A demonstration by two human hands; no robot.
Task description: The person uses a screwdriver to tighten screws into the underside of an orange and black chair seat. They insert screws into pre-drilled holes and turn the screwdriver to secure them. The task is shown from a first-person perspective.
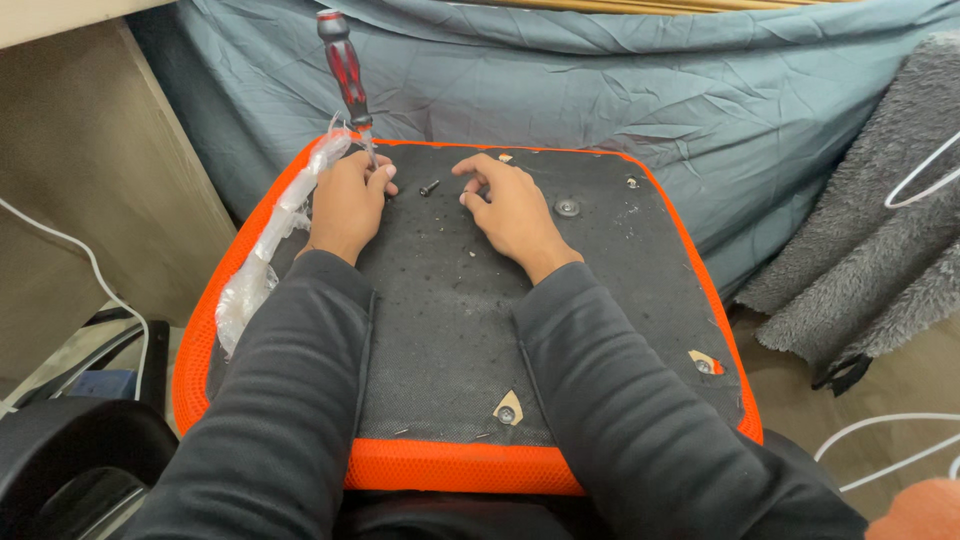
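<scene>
- Plastic wrap (262,262): clear and crumpled, lying along the cushion's 9 o'clock edge, touching the left wrist area.
- Screwdriver (347,75): red-and-black handle, upright and tilted, tip down at the cushion's 11 o'clock corner.
- Left hand (347,203): grip closed around the screwdriver's lower shaft, at 11 o'clock on the cushion.
- Screw (429,187): small, dark, lying loose between the two hands at 12 o'clock, apart from the screwdriver tip.
- Right hand (512,210): fingers curled, tips resting on the fabric just beside the screw; grip holds nothing.
- Seat cushion (440,300): underside up, black fabric with orange mesh rim, mounting holes at 2, 4 and 6 o'clock.
- Risk, as a judgement: the loose screw may roll off the sloped fabric if either hand nudges it; the tilted tip may slip and snag the fabric.
</scene>
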